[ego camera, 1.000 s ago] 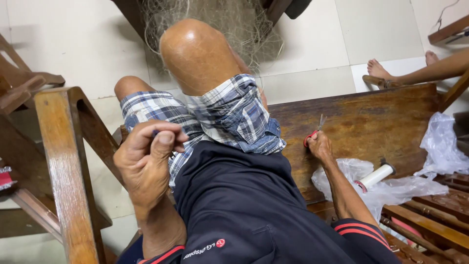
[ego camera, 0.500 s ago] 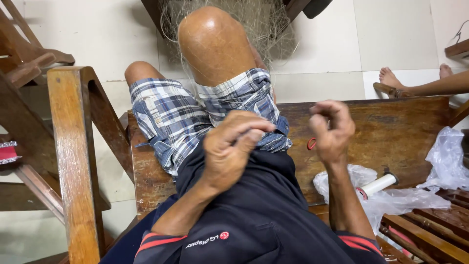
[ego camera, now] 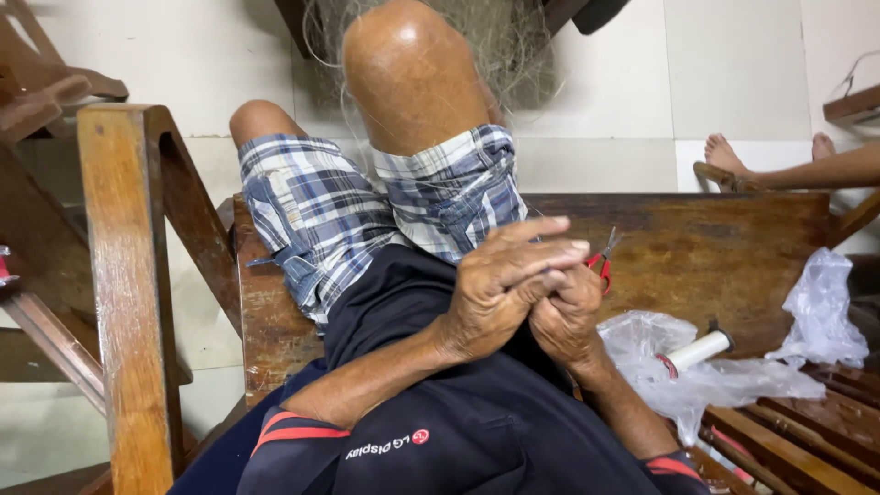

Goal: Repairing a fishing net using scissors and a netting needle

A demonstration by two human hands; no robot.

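My left hand [ego camera: 500,284] and my right hand [ego camera: 570,316] are pressed together over my lap, just above my dark shirt. The left hand's fingers lie closed over the right hand's knuckles. My right hand grips small red-handled scissors [ego camera: 602,259], whose blades point up past the fingers. A fine pale fishing net [ego camera: 518,50] drapes over my raised knee [ego camera: 412,73] beyond the plaid shorts. I cannot tell whether any line runs between my fingers.
I sit on a dark wooden bench [ego camera: 724,243]. A white spool [ego camera: 701,349] lies on a crumpled clear plastic bag [ego camera: 642,344] to my right, with another bag [ego camera: 825,307] farther right. A wooden armrest [ego camera: 124,275] stands left. Another person's feet [ego camera: 726,158] rest at the far right.
My left hand came from the left thigh to the middle and closed over my right hand. The right hand lifted off the bench with the scissors and drew in to my lap.
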